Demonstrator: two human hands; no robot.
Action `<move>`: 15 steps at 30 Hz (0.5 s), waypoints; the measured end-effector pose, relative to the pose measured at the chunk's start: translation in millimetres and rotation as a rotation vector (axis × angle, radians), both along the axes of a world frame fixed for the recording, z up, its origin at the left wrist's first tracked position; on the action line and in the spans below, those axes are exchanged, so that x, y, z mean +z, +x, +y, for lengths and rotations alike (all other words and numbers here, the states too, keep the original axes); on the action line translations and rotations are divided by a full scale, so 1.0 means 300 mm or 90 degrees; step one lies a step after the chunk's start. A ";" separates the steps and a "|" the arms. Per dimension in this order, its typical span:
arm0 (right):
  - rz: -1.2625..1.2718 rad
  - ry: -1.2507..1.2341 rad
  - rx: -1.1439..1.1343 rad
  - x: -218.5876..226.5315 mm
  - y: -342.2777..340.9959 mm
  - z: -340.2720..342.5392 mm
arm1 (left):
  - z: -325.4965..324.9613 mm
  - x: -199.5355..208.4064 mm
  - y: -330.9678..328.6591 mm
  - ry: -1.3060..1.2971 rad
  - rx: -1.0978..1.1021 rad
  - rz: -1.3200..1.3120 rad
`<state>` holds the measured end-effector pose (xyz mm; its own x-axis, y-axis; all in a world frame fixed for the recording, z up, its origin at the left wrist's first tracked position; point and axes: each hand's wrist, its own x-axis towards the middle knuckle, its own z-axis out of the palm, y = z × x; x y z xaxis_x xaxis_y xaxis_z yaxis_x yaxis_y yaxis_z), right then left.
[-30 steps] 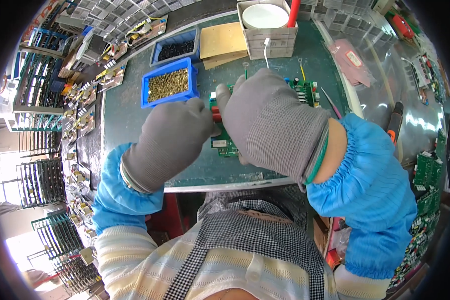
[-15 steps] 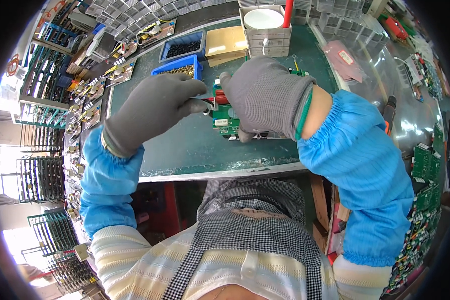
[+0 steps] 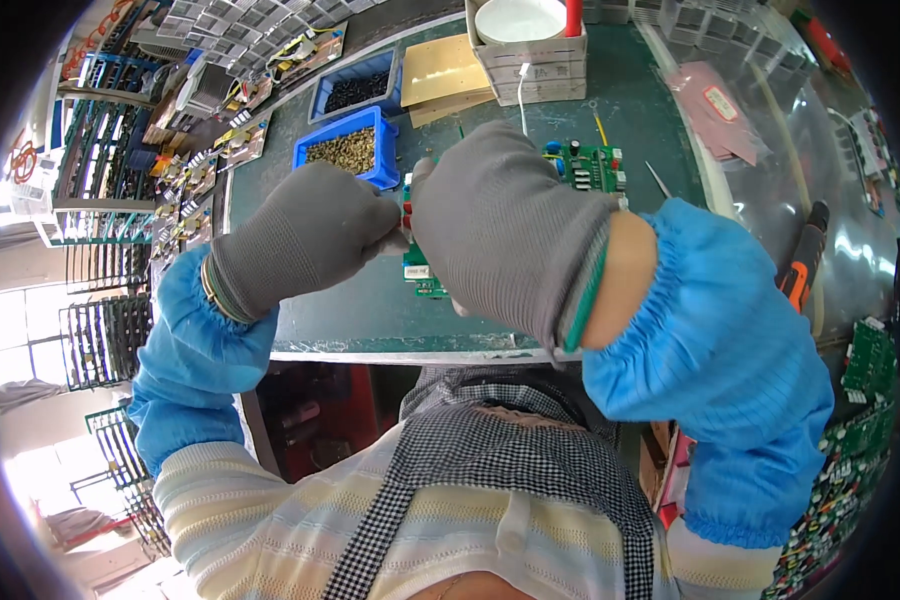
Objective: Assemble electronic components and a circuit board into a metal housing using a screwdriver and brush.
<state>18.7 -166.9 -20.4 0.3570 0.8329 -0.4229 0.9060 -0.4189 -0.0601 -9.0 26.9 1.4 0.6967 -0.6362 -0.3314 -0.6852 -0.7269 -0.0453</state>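
Note:
My right hand (image 3: 515,220), in a grey knit glove, is wrapped over a green circuit board (image 3: 595,172) on the dark green bench, covering its middle. Coloured parts show along the board's far right end, and a strip with a white component shows at its near left. My left hand (image 3: 308,238), gloved alike, is closed in a pinch against the board's left edge; whatever lies between its fingertips is hidden. Just beyond the left hand sits a blue bin (image 3: 386,160) of small brass-coloured pieces.
Another blue bin (image 3: 320,100) holds black parts. Beside it lie tan sheets (image 3: 440,75) and a greyish box (image 3: 535,70) with a white round container. A pointed tool (image 3: 658,180) lies right of the board. Farther right are a pink bag (image 3: 710,110) and an orange-and-black screwdriver (image 3: 805,260).
The left fingers, earlier parted around a small part at the board's edge, have closed in and curled. Both hands now sit slightly lower and left in view, uncovering more of the brass-piece bin.

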 end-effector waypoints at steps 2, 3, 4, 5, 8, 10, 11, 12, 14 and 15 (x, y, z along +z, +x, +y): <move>-0.010 0.007 -0.022 0.006 -0.025 -0.030 | -0.003 0.000 0.003 -0.076 -0.008 0.004; -0.027 0.021 -0.024 0.007 -0.031 -0.031 | -0.003 0.003 -0.004 -0.035 0.017 0.012; -0.047 0.034 -0.027 0.014 -0.038 -0.031 | 0.001 0.003 -0.011 0.004 0.041 0.019; -0.069 0.045 -0.029 0.023 -0.044 -0.030 | 0.011 -0.005 -0.019 -0.004 0.048 0.012; -0.081 0.037 -0.040 0.041 -0.017 -0.017 | 0.054 -0.049 -0.018 -0.109 0.037 -0.002; -0.073 0.030 -0.066 0.060 -0.031 -0.023 | 0.072 -0.075 -0.042 -0.191 0.070 -0.032; -0.087 0.023 -0.058 0.062 -0.034 -0.026 | 0.087 -0.073 -0.059 -0.200 0.075 -0.045; -0.105 0.034 -0.080 0.061 -0.042 -0.027 | 0.100 -0.076 -0.074 -0.299 0.146 0.000; -0.116 0.023 -0.127 0.069 -0.056 -0.022 | 0.151 -0.113 -0.096 -0.411 0.212 0.045; -0.124 0.015 -0.121 0.078 -0.064 -0.012 | 0.201 -0.158 -0.110 -0.454 0.241 0.096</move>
